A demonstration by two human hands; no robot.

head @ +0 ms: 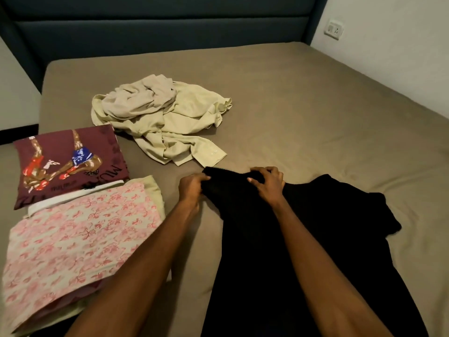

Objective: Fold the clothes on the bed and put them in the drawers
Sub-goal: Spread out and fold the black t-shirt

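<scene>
Between both hands, black garment (279, 239): soft, limp; left hand (192, 188) and right hand (268, 182) pinch its far edge, the best hold.

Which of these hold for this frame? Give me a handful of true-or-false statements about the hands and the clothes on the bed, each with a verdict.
1. Both hands grip the far edge of the black garment. True: the left hand and the right hand pinch it.
2. The crumpled pale cream shirt is neatly folded. False: it lies in a loose heap.
3. The folded pink floral cloth lies left of the black garment. True.
4. The folded maroon shirt with a boxer print lies under the black garment. False: it lies apart, at the left edge of the taupe bed sheet.
</scene>
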